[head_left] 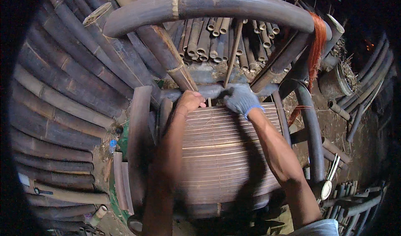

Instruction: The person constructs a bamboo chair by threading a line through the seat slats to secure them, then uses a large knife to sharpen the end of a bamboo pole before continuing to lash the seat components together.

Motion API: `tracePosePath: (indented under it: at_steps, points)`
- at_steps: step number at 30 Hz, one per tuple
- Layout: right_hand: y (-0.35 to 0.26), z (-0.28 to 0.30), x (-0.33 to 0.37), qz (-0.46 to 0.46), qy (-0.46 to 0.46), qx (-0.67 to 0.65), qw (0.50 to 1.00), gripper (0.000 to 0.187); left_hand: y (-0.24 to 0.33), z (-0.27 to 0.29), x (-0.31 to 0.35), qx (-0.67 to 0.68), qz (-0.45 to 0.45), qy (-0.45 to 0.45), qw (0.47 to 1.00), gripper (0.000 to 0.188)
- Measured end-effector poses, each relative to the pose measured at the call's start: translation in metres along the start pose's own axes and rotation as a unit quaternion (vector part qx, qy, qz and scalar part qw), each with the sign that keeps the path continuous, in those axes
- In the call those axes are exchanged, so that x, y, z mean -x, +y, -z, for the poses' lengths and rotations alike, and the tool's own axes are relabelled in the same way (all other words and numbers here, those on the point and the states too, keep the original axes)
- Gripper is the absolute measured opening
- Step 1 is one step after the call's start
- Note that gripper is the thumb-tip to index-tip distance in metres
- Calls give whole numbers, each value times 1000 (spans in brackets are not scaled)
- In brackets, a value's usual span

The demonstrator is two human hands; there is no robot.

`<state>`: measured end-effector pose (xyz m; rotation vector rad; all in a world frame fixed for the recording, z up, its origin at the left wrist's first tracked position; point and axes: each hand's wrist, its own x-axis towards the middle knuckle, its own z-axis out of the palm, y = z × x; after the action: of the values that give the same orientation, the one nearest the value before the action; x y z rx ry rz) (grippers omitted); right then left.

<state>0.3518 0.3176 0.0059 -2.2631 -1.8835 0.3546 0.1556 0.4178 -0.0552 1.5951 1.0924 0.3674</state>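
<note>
Curling in at the back edge of a slatted bamboo seat (217,154), the fingers of the bare left hand (191,101) are bent together, though whether they are clamped on anything cannot be told. The right hand (243,99), gloved in grey with a blue cuff (255,110), is near it across a gap, fingers bent down by the same edge — its grip, too, is hidden. The seat spreads below both hands, its slats running side to side within a dark bamboo chair frame (140,115). Just beyond the hands runs a rear crossbar (213,90); above it a thin strip (234,54) slants up toward a thick curved top rail (209,4). Orange strands (318,44) hang at the rail's right end. Farther out, cut bamboo tubes (194,37) lie stacked behind the chair, long dark poles (62,94) fill the left side, and a bucket (332,84) is at the right.
</note>
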Motion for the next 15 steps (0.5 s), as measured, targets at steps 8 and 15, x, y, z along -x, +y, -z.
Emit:
tracePosePath:
  at_steps: [8,15]
  points:
    - [-17,0,54,241,222,-177,928,34,44,19,50,204,38,-139,968,17]
    - [-10,15,70,143,-14,-417,898,29,54,17,54,276,84,-183,940,18]
